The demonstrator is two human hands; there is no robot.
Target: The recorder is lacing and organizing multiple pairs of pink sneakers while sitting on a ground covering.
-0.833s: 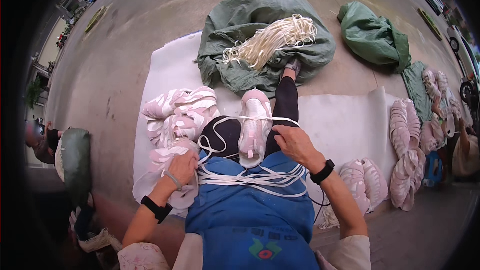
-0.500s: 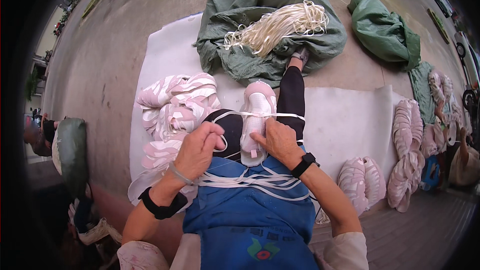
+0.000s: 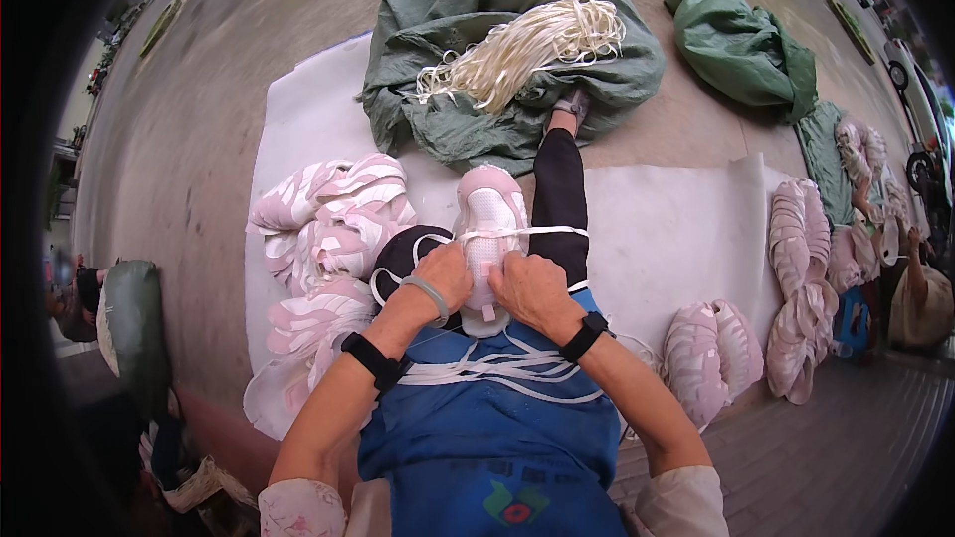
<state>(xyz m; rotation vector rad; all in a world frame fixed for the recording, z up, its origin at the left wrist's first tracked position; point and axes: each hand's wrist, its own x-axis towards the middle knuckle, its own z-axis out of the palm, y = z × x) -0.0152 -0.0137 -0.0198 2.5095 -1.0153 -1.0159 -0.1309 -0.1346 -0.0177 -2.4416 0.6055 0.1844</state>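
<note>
A pink and white shoe upper (image 3: pixel 490 201) lies lengthwise over my lap, its rounded toe pointing away from me. A flat white shoelace (image 3: pixel 545 230) crosses it, with ends out to both sides. My left hand (image 3: pixel 441 280) is closed at the upper's left edge, fingertips tucked against it. A loop of the lace curves round to that hand; its pinched end is hidden. At the right edge my right hand (image 3: pixel 534 288) grips the upper, thumb and bent fingers by the opening. Several more white laces (image 3: pixel 487 370) lie across my blue apron (image 3: pixel 477 428).
Pink and white uppers are piled at left (image 3: pixel 338 219) and stacked at right (image 3: pixel 796 268). Ahead, a green sack (image 3: pixel 438 10) bears a bundle of cream laces (image 3: pixel 527 50). Another green sack (image 3: pixel 741 50) lies at far right. Other people sit at both sides.
My left hand has moved right, from beside the shoe upper onto its left edge, bringing the lace with it. My right hand stays at the right edge, fingers more curled. The view has shifted slightly.
</note>
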